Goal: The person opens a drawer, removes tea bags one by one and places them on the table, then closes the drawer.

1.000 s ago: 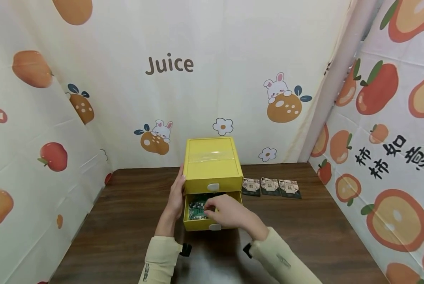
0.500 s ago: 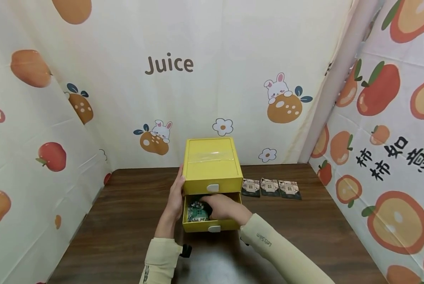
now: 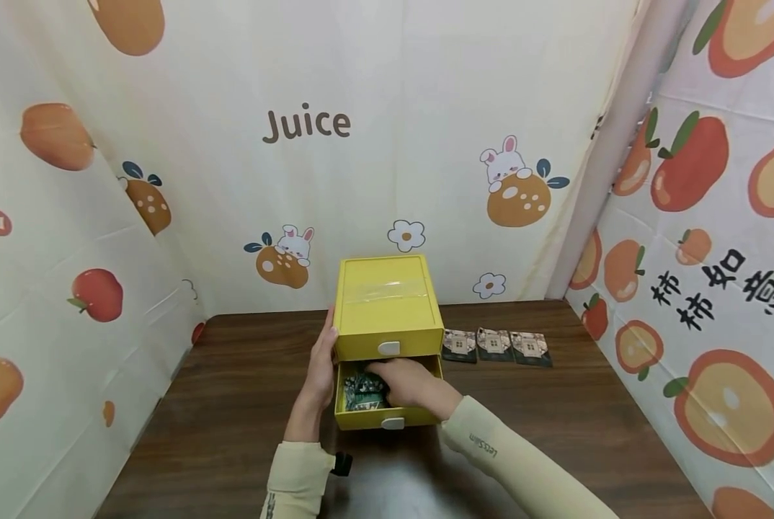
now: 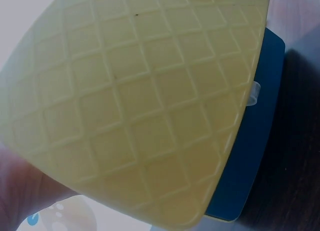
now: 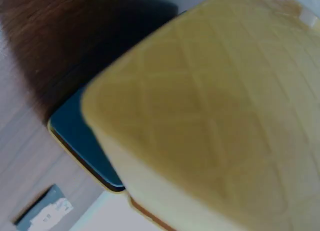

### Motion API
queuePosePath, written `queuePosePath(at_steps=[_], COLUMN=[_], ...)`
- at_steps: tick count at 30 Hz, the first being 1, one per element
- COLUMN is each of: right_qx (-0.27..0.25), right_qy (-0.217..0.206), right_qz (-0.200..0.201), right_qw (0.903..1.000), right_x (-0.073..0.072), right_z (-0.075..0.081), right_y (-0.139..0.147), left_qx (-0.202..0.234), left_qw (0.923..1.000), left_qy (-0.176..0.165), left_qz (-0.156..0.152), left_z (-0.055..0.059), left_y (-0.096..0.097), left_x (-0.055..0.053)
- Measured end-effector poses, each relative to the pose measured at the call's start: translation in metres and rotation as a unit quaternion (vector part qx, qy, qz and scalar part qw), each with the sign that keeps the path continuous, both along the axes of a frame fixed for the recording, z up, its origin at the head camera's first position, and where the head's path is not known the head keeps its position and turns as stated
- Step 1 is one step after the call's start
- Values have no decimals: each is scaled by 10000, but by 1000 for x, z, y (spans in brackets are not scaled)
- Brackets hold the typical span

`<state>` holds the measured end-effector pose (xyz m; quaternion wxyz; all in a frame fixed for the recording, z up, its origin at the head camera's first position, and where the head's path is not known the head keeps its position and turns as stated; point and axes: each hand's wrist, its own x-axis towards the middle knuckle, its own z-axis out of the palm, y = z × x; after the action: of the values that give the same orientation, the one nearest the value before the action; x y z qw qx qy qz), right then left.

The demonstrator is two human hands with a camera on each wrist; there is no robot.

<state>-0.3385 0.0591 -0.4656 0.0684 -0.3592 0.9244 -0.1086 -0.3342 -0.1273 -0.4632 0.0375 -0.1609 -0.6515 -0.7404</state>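
A yellow two-drawer box (image 3: 387, 299) stands mid-table, its lower drawer (image 3: 387, 418) pulled out toward me. My left hand (image 3: 323, 360) lies flat against the box's left side, fingers straight. My right hand (image 3: 408, 382) reaches into the lower drawer, its fingertips on green and dark packets (image 3: 359, 393) lying there. The back of the hand hides how its fingers lie. The left wrist view is filled by the box's yellow diamond-patterned wall (image 4: 140, 106). The right wrist view shows a blurred yellow wall (image 5: 215, 121) of the same kind.
Three dark packets (image 3: 496, 344) lie in a row on the brown table (image 3: 555, 425), just right of the box. Fruit-printed cloth walls close in the table at the back, left and right. One packet (image 5: 45, 216) shows in the right wrist view's lower left.
My right hand has moved from the drawer's front edge deeper into the drawer, its forearm now lower. The left hand and the box have not moved.
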Motion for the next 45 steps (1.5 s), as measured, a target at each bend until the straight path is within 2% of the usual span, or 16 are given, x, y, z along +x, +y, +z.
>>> queuePosePath(at_steps=[4,8,13,20,23,27,31,36,38,41,45], right_qx=[-273,-522,-1013,-1830,-2043,-1989,-1770,-1867,-1982,-2096,-2280], right_qy=[-18,-39,391,693,865,702,62,-673,-670,-448,-225], right_qz=[164,294,465,192,192,295,420,626,699,721,577], right_qw=[9995,9982,9930,9805,9749,9770,9833,9781,9754,9741,9717], right_x=[-1,2,5,14,19,21,18,15,13,11,15], right_z=[-2,-3,5,16,17,13,10,8,7,8,13], right_y=[6,14,22,33,35,36,31,26,24,23,26], left_qx=[53,-26,58,78,95,84,112,82,85,100,60], left_qw=[9999,9999,9998,9998,9997,9998,9998,9999,9999,9998,9998], left_qy=[149,114,167,204,220,187,145,88,101,143,178], left_qz=[-3,-52,-40,-14,-19,-2,56,66,64,117,118], left_z=[-3,-8,-6,-2,-3,-5,-9,-10,-9,-7,-5], left_y=[2,3,3,4,3,3,5,6,7,7,7], left_x=[-1,-1,-2,-4,-5,-4,-3,-2,-2,-3,-2])
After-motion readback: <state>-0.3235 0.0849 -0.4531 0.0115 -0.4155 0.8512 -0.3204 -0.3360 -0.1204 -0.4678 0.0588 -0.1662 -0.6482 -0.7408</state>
